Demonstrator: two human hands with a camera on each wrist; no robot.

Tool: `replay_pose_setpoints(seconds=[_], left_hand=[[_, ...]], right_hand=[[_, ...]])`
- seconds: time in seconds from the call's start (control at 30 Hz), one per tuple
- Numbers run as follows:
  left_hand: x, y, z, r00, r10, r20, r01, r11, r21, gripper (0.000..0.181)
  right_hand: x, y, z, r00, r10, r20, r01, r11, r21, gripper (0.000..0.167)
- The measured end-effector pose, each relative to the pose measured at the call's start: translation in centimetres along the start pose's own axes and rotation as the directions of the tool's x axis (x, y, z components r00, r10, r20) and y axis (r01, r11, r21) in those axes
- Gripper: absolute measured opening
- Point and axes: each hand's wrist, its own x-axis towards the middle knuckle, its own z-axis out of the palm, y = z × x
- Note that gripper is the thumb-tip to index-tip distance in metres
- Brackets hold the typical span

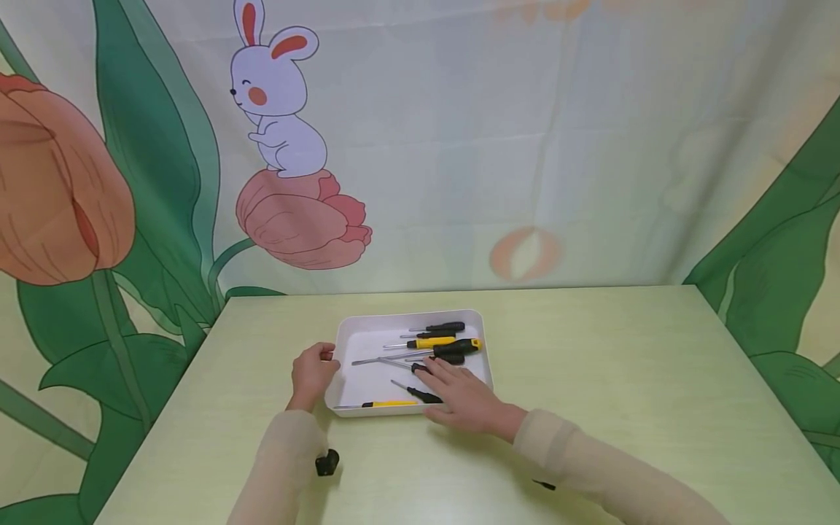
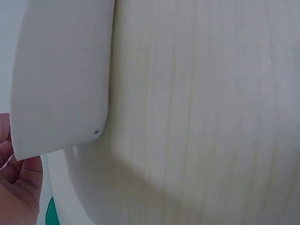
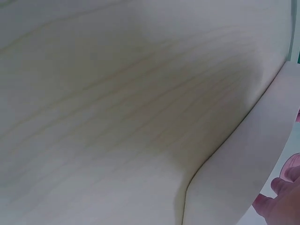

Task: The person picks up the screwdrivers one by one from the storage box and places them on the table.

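Note:
In the head view a white tray holds several screwdrivers, among them a large black one with a yellow end and a yellow one along the front wall. My left hand holds the tray's left rim; its bent fingers show behind the tray wall in the left wrist view. Over the tray's front right part lies my right hand, fingers extended beside a small black handle, thumb at the front wall. In the right wrist view its fingertips appear beyond the wall.
A pale wood-grain table carries the tray. A small black object shows beside the left sleeve, and a dark sliver by the right sleeve. Behind the table hangs a printed curtain with a rabbit and tulips.

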Motion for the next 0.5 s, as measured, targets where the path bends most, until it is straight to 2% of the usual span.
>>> replay_pose_setpoints(seconds=[0.1, 0.27, 0.5], left_hand=[[0.1, -0.2, 0.0, 1.000, 0.009, -0.008, -0.009, 1.000, 0.001, 0.034], [0.2, -0.3, 0.0, 1.000, -0.012, 0.001, 0.012, 1.000, -0.022, 0.033], [0.0, -0.3, -0.1, 0.999, -0.029, 0.014, 0.029, 0.999, -0.045, 0.033]], right_hand=[[0.2, -0.3, 0.0, 1.000, -0.016, -0.005, 0.016, 1.000, 0.014, 0.060], [0.7, -0.8, 0.0, 1.000, -0.017, 0.001, 0.017, 1.000, 0.020, 0.057], [1.6, -1.1, 0.5, 0.999, -0.018, -0.037, 0.018, 1.000, 0.003, 0.046]])
